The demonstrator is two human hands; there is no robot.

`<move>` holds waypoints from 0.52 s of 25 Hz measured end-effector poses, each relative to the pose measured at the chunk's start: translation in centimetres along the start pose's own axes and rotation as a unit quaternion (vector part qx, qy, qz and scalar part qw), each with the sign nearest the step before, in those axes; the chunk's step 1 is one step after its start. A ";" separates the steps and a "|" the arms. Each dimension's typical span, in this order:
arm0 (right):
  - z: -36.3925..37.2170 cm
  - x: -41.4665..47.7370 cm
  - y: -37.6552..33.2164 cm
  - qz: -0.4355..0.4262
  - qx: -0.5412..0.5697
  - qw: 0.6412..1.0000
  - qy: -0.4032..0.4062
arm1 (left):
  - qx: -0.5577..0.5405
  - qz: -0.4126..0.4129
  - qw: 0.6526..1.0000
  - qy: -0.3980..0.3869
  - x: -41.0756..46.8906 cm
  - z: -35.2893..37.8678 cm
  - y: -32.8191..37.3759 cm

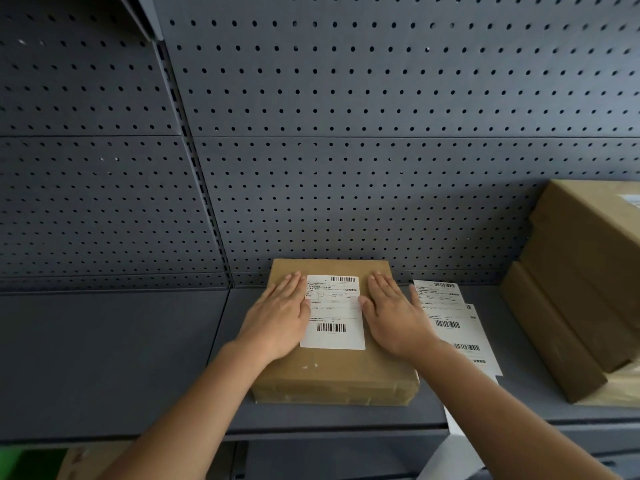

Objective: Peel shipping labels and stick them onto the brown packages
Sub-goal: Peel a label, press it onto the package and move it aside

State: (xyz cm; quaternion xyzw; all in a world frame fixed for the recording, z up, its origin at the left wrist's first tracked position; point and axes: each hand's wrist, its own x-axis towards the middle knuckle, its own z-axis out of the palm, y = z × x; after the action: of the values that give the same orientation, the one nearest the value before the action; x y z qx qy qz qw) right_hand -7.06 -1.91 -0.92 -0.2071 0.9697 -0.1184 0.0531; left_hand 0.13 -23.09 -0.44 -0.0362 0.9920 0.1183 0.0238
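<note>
Label pressed flat onto a brown package on the shelf.

Head view: left hand (278, 315) and right hand (393, 315) lie spread and flat, pinching nothing, flanking the shipping label (334, 311) on the brown package (332, 370) at the shelf (138, 358) middle; its long axis runs front-to-back. Spare labels (450, 317) lie just beside the right hand, nearer it.

A flat brown package (332, 368) lies on the grey shelf (138, 358). A white label (333, 311) with barcodes sits flat on its top.
</note>
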 end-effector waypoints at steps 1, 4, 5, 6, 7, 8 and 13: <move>0.1 -0.5 -0.5 -0.016 0.003 1.000 0.012 | -0.005 0.012 1.000 0.003 -0.5 0.0 0.5; 0.6 -2.4 -2.7 -0.079 0.017 0.996 0.024 | -0.005 0.054 0.999 0.002 -2.1 0.2 2.0; 0.9 -3.0 -3.3 -0.094 0.016 0.995 0.022 | 0.002 0.063 0.998 0.002 -2.7 0.4 2.3; 1.2 -3.4 -3.7 -0.103 0.013 0.994 0.017 | 0.009 0.069 0.998 0.000 -3.2 0.6 2.4; 1.5 -3.7 -4.0 -0.108 0.007 0.994 0.011 | 0.015 0.071 0.997 -0.003 -3.5 0.7 2.5; 1.8 -3.9 -4.1 -0.109 -0.001 0.994 0.005 | 0.019 0.071 0.997 -0.006 -3.8 0.9 2.5; 1.8 -4.6 -2.6 -0.078 -0.024 0.997 0.011 | 0.019 0.042 0.999 -0.012 -4.9 0.8 1.9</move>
State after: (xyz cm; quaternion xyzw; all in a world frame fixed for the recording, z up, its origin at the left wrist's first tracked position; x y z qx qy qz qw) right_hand -1.63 -2.72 -1.75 -0.2824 0.9535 -0.1014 0.0283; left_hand 4.86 -20.78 -0.51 0.0074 0.9944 0.1006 0.0314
